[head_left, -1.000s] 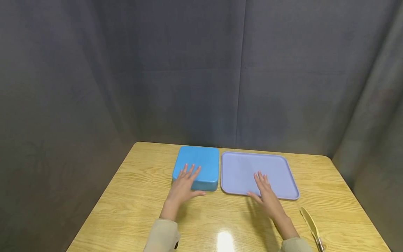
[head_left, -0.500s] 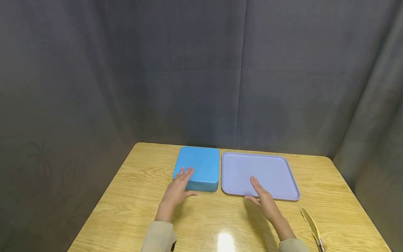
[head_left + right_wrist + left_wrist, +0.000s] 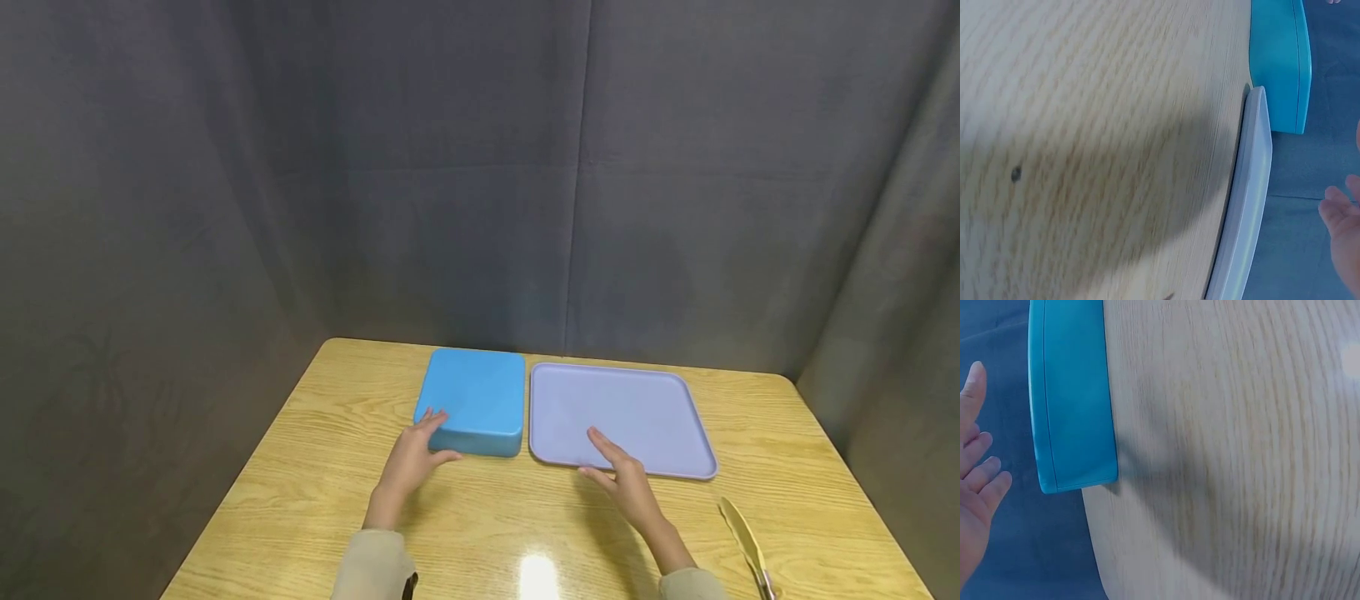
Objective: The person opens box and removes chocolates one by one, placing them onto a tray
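Observation:
In the head view a blue box [image 3: 476, 390] with a flat top sits toward the back of the wooden table, its side wall showing in the left wrist view. My left hand [image 3: 408, 458] hovers at its near left corner, thumb apart from the fingers, holding nothing. Just right of the box lies a shallow lavender tray [image 3: 618, 417]. Over the tray's near edge my right hand [image 3: 628, 483] hangs in the air with fingers extended and nothing held. Tongs [image 3: 742, 533] lie to the right of that hand, their lower end cut off by the frame.
The wooden table [image 3: 300, 500] has rounded back corners. Grey curtains [image 3: 450, 250] hang behind it and along both sides. A bright light reflection shows near the table's front middle.
Both hands have drawn back a little toward the person and shifted left. My left hand covers less of the box top now. Box, tray and tongs stay where they were.

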The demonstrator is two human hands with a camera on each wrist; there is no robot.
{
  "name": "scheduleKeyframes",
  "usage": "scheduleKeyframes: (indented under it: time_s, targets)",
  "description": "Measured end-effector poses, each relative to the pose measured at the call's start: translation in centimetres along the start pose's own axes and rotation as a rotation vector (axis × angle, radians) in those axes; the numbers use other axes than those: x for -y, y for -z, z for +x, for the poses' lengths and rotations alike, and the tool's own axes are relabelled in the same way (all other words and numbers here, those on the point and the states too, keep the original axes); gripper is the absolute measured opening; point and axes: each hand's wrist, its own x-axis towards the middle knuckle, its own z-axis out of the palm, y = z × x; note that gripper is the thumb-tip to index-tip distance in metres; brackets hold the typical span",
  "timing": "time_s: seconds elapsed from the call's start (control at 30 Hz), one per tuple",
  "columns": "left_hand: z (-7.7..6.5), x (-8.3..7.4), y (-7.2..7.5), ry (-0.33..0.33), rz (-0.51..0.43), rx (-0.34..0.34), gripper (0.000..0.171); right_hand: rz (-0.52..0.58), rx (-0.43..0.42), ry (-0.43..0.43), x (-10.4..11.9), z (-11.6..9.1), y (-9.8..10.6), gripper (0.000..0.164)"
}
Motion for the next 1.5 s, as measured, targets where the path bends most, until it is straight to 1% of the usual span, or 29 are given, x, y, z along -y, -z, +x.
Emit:
scheduleKeyframes:
  time_s: [0.17,0.4,0.47,0.53,0.67,0.7,0.73,0.8,0.9,0.93,0.97,1.13,1.27,1.37,1.5]
  targets:
    - [0.0,0.5,-0.1,0.002,-0.045,-0.047,0.064,0.026,-0.005,-0.001,0.1,0.2,-0.5,0.058]
    - [0.1,0.7,0.0,0.031,-0.051,-0.100,0.061,0.028,-0.007,0.011,0.1,0.5,-1.4,0.058]
    - [0.2,0.9,0.0,0.028,-0.052,-0.117,0.059,0.033,-0.010,0.021,0.1,0.6,-1.7,0.058]
    - [0.3,1.1,0.1,0.037,-0.067,-0.140,0.058,0.045,-0.012,0.023,0.3,0.8,-2.0,0.057]
    - [0.3,1.8,0.0,0.006,-0.096,-0.191,0.056,0.095,-0.002,-0.007,0.6,1.0,-2.6,0.054]
    - [0.4,2.8,-0.4,-0.022,-0.115,-0.212,0.057,0.113,-0.002,-0.017,0.7,1.1,-2.8,0.053]
    - [0.3,3.1,-0.5,-0.032,-0.122,-0.226,0.057,0.137,-0.003,-0.030,0.7,1.2,-3.0,0.052]
    - [0.2,3.3,-0.6,-0.006,-0.152,-0.232,0.058,0.193,-0.008,-0.058,1.3,1.5,-3.1,0.049]
    - [0.1,3.4,-0.7,0.059,-0.184,-0.235,0.056,0.266,-0.022,-0.096,2.4,1.9,-3.2,0.045]
    - [0.0,2.5,-0.3,0.103,-0.192,-0.224,0.055,0.291,-0.024,-0.110,2.8,2.1,-3.2,0.044]
    - [-0.1,2.5,-0.2,0.127,-0.209,-0.219,0.055,0.311,-0.022,-0.126,3.3,2.3,-3.2,0.043]
    - [-0.2,2.7,-0.3,0.167,-0.286,-0.253,0.053,0.369,0.004,-0.216,4.5,2.7,-3.2,0.040]
    - [0.1,2.7,-0.4,0.247,-0.375,-0.286,0.050,0.427,0.013,-0.324,4.0,2.8,-3.7,0.037]
    - [0.5,2.6,-0.5,0.308,-0.448,-0.316,0.048,0.448,0.007,-0.408,3.0,2.9,-4.5,0.034]
    - [0.7,2.9,-0.6,0.376,-0.518,-0.357,0.045,0.446,-0.002,-0.496,2.0,3.0,-5.4,0.035]
